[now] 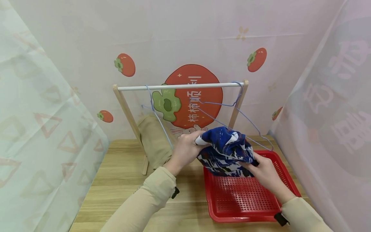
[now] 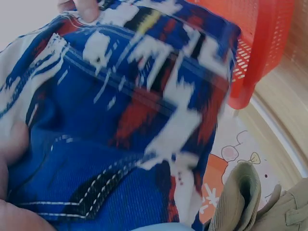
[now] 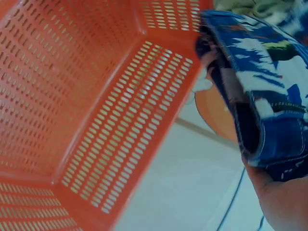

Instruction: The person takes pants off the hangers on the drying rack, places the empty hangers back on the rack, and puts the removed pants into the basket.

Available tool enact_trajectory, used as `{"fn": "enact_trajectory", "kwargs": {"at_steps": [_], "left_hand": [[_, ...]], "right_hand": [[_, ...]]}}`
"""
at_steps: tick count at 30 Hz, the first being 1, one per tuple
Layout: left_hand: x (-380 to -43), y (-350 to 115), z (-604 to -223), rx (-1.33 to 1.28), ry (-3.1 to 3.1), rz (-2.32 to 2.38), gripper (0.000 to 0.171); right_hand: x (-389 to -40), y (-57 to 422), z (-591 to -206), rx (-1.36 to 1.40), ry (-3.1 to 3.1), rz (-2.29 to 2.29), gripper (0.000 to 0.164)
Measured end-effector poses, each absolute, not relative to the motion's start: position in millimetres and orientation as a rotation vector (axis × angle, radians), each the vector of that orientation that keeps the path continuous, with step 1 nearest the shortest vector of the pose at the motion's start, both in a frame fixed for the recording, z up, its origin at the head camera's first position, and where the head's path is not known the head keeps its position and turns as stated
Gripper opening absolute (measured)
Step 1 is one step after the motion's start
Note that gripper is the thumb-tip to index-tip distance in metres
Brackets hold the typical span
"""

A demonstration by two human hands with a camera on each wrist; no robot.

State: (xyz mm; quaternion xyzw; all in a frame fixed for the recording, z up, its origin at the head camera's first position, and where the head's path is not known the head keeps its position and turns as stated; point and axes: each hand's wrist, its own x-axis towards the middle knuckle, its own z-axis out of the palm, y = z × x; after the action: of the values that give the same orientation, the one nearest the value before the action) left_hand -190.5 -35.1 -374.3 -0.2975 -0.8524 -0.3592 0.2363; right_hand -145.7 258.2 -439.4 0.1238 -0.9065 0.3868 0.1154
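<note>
Blue denim pants (image 1: 224,151) with white and red splashes are held up in both hands over the red basket's far part. My left hand (image 1: 185,149) grips them by the left edge, thumb on top. On the other side my right hand (image 1: 265,170) pinches the waistband edge. Stitched seams and a pocket show on the denim (image 2: 120,110) in the left wrist view; the waistband opening (image 3: 248,125) shows in the right wrist view. Behind them, a bare blue wire hanger (image 1: 220,104) hangs at the rack's right end.
A wooden rack with a white rail (image 1: 179,86) stands at the back of the wooden table (image 1: 116,193). Khaki pants (image 1: 155,141) hang at its left on another blue hanger (image 1: 163,125). The perforated red basket (image 1: 213,212) sits at the right. Printed cloth walls surround the table.
</note>
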Motion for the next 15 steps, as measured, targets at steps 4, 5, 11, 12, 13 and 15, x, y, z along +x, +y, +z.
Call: {"fn": "enact_trajectory", "kwargs": {"at_steps": [4,5,11,12,13,15], "left_hand": [[-190.9,-35.8,-374.6,-0.86,-2.442,-1.044,0.029],[-190.9,-35.8,-374.3,-0.867,-2.466,-1.065,0.029],[-188.1,-33.8,-369.1,-0.864,-2.615,-1.243,0.041],[-187.1,-33.0,-367.8,-0.855,-2.63,-1.27,0.044],[-186.2,-31.8,-366.8,-0.851,-2.634,-1.294,0.046],[-184.4,-29.1,-364.8,-0.84,-2.623,-1.323,0.048]], "right_hand": [[-148.8,267.0,-435.2,0.448,-2.511,0.92,0.032],[-149.6,269.4,-433.6,0.472,-2.476,0.869,0.032],[-153.1,285.1,-419.9,0.597,-2.33,0.722,0.039],[-153.4,287.5,-417.4,0.617,-2.314,0.711,0.041],[-153.7,289.9,-415.1,0.637,-2.304,0.696,0.042],[-153.8,294.1,-411.2,0.672,-2.293,0.668,0.045]]}}
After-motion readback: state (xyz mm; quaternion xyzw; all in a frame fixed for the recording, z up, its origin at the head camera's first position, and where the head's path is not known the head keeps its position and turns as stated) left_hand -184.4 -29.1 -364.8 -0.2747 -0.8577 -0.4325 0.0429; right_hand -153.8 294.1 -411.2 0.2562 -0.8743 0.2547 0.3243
